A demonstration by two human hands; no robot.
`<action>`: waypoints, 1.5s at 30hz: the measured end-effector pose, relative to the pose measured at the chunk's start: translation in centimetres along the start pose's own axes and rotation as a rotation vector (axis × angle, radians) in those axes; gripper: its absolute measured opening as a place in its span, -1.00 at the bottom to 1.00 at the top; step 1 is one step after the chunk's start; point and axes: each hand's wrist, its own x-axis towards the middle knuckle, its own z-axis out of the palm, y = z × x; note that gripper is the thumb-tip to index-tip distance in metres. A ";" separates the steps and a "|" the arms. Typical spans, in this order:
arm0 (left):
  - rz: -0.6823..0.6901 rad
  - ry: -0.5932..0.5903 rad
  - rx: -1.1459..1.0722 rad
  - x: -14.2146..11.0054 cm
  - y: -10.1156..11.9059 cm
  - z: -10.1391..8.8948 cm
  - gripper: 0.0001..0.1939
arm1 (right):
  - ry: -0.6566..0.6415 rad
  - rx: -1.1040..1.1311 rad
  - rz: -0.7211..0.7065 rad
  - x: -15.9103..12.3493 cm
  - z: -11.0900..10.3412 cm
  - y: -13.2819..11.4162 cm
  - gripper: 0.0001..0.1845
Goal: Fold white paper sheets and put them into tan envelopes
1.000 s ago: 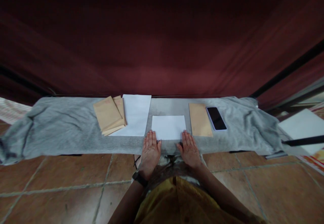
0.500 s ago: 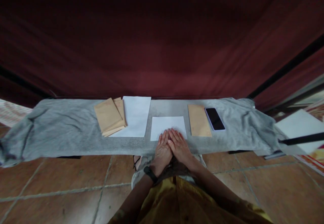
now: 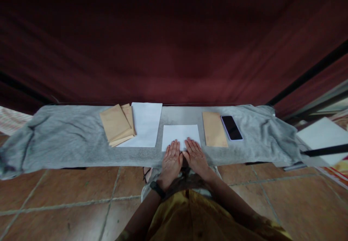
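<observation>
A folded sheet of white paper [image 3: 180,133] lies straight in front of me on the grey cloth. My left hand [image 3: 172,157] rests flat, palm down, its fingertips on the near left edge of the paper. On the near right edge lies my right hand [image 3: 194,156], also flat with the fingers stretched out. The two thumbs almost meet between the hands. Neither hand grips anything. Right of the paper, apart from it, is a single brown envelope [image 3: 215,129].
A pile of brown envelopes [image 3: 115,123] overlaps a stack of white paper [image 3: 146,125] on the left. Beside the single envelope lies a phone [image 3: 231,128]. Grey cloth [image 3: 67,135] covers the narrow table, with a dark red curtain [image 3: 174,59] behind it.
My hands have slid apart along the near edge of the paper, the left one leftward and the right one slightly rightward. Before, their fingers met in the middle.
</observation>
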 end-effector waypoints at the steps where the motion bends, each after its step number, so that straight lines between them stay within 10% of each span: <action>1: -0.015 0.004 0.000 -0.1 -0.2 -0.1 -0.37 | 0.007 -0.010 0.007 -0.1 0.1 0.1 -0.42; 26: -0.202 0.106 0.037 -1.5 -1.9 -1.0 -0.35 | 0.067 -0.087 0.170 -2.6 -0.1 0.7 -0.27; 45: -0.123 -0.128 0.018 5.6 -0.4 -0.1 -0.41 | -0.038 -0.029 0.131 3.8 1.2 0.7 -0.42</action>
